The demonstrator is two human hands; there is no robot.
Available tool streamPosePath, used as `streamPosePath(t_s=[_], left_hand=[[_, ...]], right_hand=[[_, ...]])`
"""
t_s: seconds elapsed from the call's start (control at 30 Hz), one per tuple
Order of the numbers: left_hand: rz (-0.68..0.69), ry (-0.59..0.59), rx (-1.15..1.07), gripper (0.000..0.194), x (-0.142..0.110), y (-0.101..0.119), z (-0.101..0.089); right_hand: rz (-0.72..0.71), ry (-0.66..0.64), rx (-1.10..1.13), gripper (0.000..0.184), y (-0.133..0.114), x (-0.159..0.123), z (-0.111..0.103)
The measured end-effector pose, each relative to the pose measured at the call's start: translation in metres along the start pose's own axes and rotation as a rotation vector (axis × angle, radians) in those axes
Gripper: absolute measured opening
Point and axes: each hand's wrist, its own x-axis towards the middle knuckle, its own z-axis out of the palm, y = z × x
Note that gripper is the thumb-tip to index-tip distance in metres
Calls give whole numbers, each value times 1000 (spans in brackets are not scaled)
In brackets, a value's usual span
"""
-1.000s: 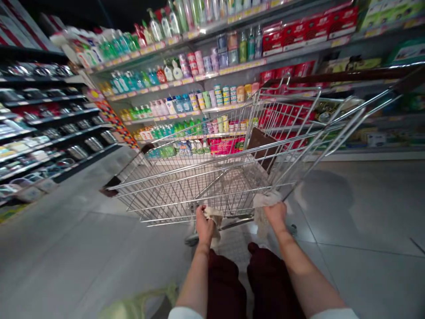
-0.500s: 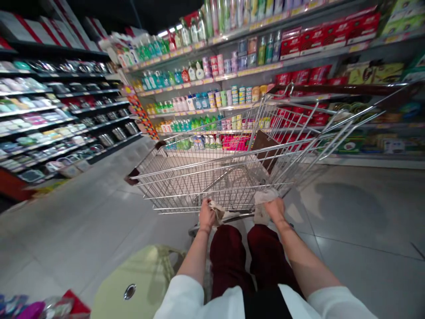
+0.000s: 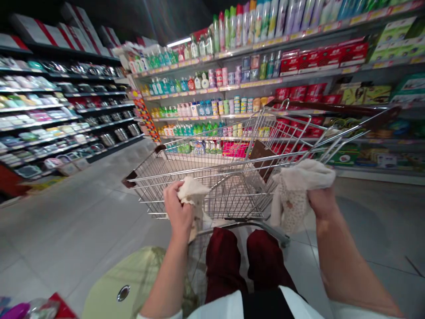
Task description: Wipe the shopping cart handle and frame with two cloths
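A cream cloth is gripped tight by the left fingers point(image 3: 171, 192), curled firmly over it, with the loose end of the cloth point(image 3: 196, 206) let down beside them. Across to the right hand point(image 3: 322, 203), and a whitish cloth point(image 3: 294, 195) with a brown spot is bunched there; its fingers are largely covered by the fabric, but a hold is clearly being had. The two hands are kept well apart, and between and below them a pair of dark red trouser knees point(image 3: 223, 254) is framed. Just beyond the fingers, the near wire side of a shopping cart point(image 3: 232, 165) is presented; whether it is touched by either cloth cannot be told. Beyond and left of the right fingers, a brown panel point(image 3: 262, 160) is fitted in the cart, with a brown handle point(image 3: 332, 106) carried farther out. Below and left of the left fingers, a pale green stool point(image 3: 113, 272) is placed. Far beyond both hands, shelves point(image 3: 241, 85) are packed with bottles point(image 3: 252, 20) and red boxes point(image 3: 323, 58).
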Motion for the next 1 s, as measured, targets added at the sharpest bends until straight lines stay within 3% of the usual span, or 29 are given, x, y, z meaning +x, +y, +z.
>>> streamPosePath(t_s=[0.1, 0.2, 0.27, 0.33, 0.43, 0.57, 0.73, 0.83, 1.0], left_hand=[[119, -43, 12, 39, 49, 40, 18], [175, -311, 126, 45, 73, 77, 65], [217, -438, 177, 32, 75, 93, 98], [287, -577, 314, 29, 71, 99, 123], [388, -596, 384, 35, 64, 89, 137], [481, -569, 411, 33, 63, 62, 128], [414, -567, 518, 28, 75, 12, 98], [305, -548, 602, 24, 90, -39, 64], [76, -502, 785, 27, 132, -133, -11]], right_hand=[[-79, 31, -65, 37, -38, 42, 9], [-122, -36, -220, 30, -77, 64, 41], [-84, -111, -332, 30, -95, 66, 63], [-82, -162, -415, 34, -102, 62, 78], [-242, -163, -477, 37, -96, 55, 85], [-351, -139, -484, 35, -73, 57, 71], [-262, -85, -518, 26, -32, 70, 46], [-236, -91, -515, 22, -11, 78, 36], [-211, -104, -450, 31, 4, 83, 37]])
